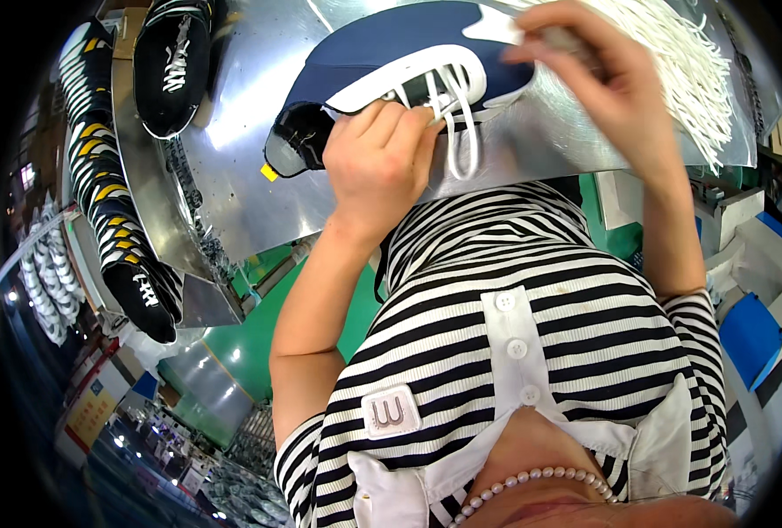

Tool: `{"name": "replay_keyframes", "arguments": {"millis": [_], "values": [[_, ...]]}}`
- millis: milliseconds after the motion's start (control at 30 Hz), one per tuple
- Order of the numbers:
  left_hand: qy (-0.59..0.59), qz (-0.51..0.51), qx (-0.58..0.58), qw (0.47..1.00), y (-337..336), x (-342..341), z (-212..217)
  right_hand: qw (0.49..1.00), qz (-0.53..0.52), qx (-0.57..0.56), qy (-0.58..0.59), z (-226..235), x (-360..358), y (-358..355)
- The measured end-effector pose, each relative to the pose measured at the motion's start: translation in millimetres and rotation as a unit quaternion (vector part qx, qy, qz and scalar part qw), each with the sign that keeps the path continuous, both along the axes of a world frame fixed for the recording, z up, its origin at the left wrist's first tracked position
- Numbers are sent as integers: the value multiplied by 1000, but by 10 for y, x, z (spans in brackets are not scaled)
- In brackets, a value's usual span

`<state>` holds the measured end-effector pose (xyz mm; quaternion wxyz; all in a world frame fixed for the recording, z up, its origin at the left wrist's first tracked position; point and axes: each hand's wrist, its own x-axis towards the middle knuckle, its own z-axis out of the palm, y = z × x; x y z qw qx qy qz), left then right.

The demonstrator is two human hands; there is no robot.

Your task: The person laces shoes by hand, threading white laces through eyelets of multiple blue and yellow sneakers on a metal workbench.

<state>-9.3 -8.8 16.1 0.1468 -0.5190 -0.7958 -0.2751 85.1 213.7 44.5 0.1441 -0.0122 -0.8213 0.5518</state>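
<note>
A navy shoe upper (364,44) with a white eyelet panel (382,75) lies on its side on the metal table. A white shoelace (473,145) is threaded through some of the eyelets and hangs in a loop over its near side. My left hand (375,163) is closed on the upper beside the eyelets, fingers curled over the edge near the dark collar opening (307,136). Above the toe end, my right hand (606,84) is raised with bent fingers by a white patch. Its fingertips are blurred, so anything between them is unclear.
A thick bundle of white laces (686,79) covers the table's right side. At the left, a dark laced shoe upper (172,75) lies near a long row of stacked uppers (100,167). The metal tabletop (259,207) ends just in front of me.
</note>
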Motion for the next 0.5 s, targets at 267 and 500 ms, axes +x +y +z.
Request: {"name": "replay_keyframes", "arguments": {"millis": [267, 500], "values": [[20, 1, 15, 1000, -62, 10, -41, 938, 94, 320, -99, -2, -404, -534], [-40, -22, 14, 999, -78, -35, -29, 996, 69, 21, -61, -47, -744, -270]]}}
